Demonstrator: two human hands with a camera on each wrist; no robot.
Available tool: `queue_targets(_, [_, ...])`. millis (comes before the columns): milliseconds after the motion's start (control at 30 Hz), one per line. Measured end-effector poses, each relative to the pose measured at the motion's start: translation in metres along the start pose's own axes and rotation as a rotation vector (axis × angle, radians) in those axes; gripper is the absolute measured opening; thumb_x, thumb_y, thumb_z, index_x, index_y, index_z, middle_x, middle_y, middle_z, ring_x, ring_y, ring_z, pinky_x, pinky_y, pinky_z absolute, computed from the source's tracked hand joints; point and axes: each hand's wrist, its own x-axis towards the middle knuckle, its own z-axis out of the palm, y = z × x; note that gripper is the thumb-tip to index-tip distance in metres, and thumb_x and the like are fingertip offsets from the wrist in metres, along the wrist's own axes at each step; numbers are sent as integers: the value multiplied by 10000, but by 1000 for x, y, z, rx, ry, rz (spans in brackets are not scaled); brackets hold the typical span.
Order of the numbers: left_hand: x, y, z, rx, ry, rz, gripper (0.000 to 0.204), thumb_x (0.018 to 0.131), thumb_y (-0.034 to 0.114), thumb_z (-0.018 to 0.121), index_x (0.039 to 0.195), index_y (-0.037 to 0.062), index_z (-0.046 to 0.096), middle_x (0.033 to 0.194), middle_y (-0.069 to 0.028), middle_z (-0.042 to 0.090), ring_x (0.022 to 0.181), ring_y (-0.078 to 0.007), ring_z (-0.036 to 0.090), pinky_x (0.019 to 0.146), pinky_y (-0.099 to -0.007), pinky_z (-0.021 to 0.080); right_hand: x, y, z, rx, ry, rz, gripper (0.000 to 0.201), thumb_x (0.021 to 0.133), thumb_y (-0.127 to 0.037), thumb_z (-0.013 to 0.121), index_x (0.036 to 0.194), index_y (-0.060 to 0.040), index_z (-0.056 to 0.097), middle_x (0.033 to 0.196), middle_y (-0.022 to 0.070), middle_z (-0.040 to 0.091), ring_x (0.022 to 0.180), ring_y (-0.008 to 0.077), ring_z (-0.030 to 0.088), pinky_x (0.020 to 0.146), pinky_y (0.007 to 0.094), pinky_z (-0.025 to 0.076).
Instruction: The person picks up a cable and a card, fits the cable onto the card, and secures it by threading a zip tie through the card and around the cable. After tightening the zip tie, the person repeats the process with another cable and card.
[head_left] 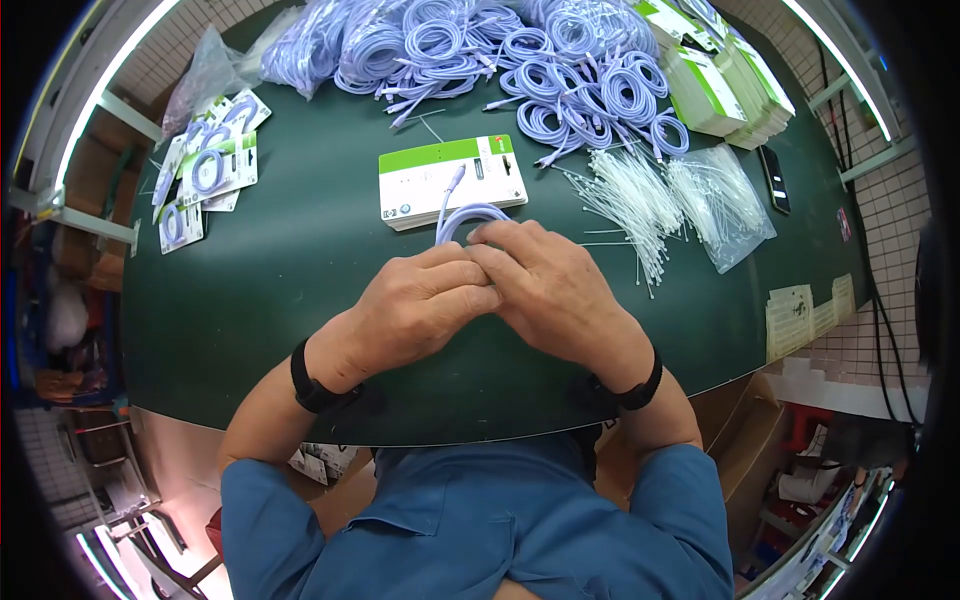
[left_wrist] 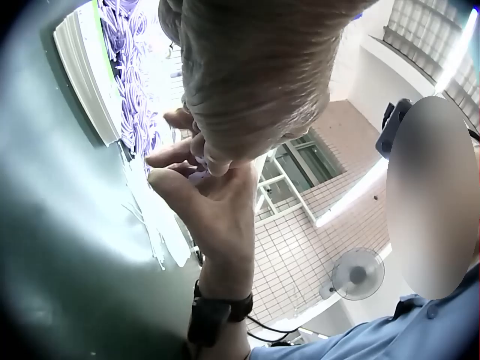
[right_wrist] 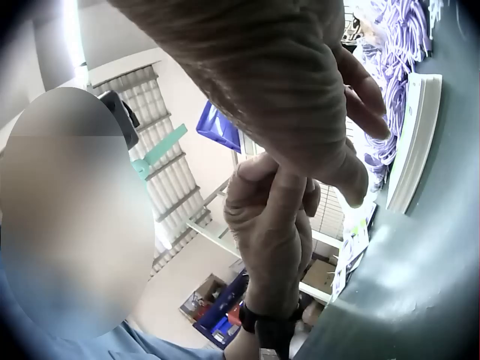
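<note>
A coiled lilac cable (head_left: 472, 214) is held between both hands over the front middle of the table, one connector end sticking up from the coil. My left hand (head_left: 420, 298) grips the lower left of the coil with curled fingers. Over its right side bends my right hand (head_left: 552, 284), its fingertips meeting the left hand's. Most of the coil is hidden behind the fingers; a bit of lilac cable shows between them in the left wrist view. Just beyond the hands lies a stack of white and green cards (head_left: 430, 172), which the cable overlaps in the head view.
Many coiled lilac cables (head_left: 435, 45) are heaped at the back. Carded cables (head_left: 208, 172) lie at the left. To the right are loose white cable ties (head_left: 635, 205), a clear bag of ties (head_left: 728, 205), green-and-white card stacks (head_left: 710, 95) and a phone (head_left: 773, 180).
</note>
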Motion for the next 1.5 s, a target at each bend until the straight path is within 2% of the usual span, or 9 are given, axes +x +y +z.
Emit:
queue_targets(200, [-8, 1, 0, -5, -126, 44, 265, 779, -6, 816, 1034, 49, 767, 908, -62, 702, 747, -227, 662, 601, -340, 551, -12, 14, -7, 134, -263, 37, 366, 799, -152, 884, 1095, -98, 675, 990, 56, 707, 842, 312, 709, 675, 403, 559])
queue_targets(300, [-9, -1, -7, -26, -124, 54, 275, 775, -15, 826, 1038, 46, 770, 895, -67, 698, 725, -227, 655, 586, -336, 543, -13, 14, -12, 353, -96, -79, 311, 818, -146, 864, 1069, -101, 685, 897, 25, 702, 742, 285, 695, 628, 407, 537])
queue_targets(433, [-11, -2, -13, -54, -112, 65, 290, 779, -17, 825, 1056, 51, 770, 889, -61, 700, 716, -219, 654, 569, -329, 540, -12, 13, -8, 205, 47, -203, 272, 819, -141, 857, 1031, -103, 690, 917, 16, 706, 721, 239, 677, 611, 386, 528])
queue_targets(700, [-6, -18, -15, -19, -93, 126, 340, 786, -7, 825, 1111, 69, 759, 898, -58, 705, 727, -210, 670, 566, -325, 549, -8, 15, -4, 114, 192, -248, 216, 794, -117, 837, 965, -113, 704, 930, -5, 704, 721, 193, 640, 627, 340, 533])
queue_targets(933, [3, -45, -7, 6, -139, 218, 332, 800, -8, 811, 1113, 86, 753, 926, -39, 707, 750, -205, 682, 584, -331, 563, -9, 30, 1, 100, 275, -224, 185, 804, -91, 818, 944, -96, 699, 950, 17, 711, 780, 221, 673, 654, 352, 552])
queue_targets(1067, [9, -52, 0, -11, -167, 183, 350, 796, -6, 843, 1127, 78, 763, 1001, -90, 737, 830, -246, 713, 656, -354, 588, -11, 41, 5, 96, 302, -181, 184, 804, -71, 813, 944, -84, 695, 951, 38, 715, 798, 245, 692, 671, 368, 566])
queue_targets(1200, [18, -62, 2, -26, 10, 59, 391, 806, 10, 859, 1177, 75, 756, 1176, -135, 731, 992, -279, 717, 742, -361, 602, -10, 52, -1, 84, 366, -125, 200, 799, -34, 820, 946, -68, 689, 947, 61, 714, 811, 268, 705, 688, 377, 576])
queue_targets(1300, [14, -84, 2, 118, -28, -345, 616, 783, 129, 919, 1352, 74, 690, 1403, -198, 645, 1214, -358, 656, 945, -427, 591, -11, 60, -5, 85, 425, -68, 215, 800, -7, 831, 949, -55, 683, 944, 76, 713, 822, 279, 710, 699, 376, 578])
queue_targets(1500, [10, -111, 5, 424, -274, -449, 959, 720, 303, 969, 1546, 84, 533, 1531, -238, 543, 1396, -436, 531, 1168, -510, 459, -15, 69, -9, 178, 484, 57, 242, 820, 31, 856, 967, -20, 671, 942, 105, 713, 837, 291, 715, 711, 367, 575])
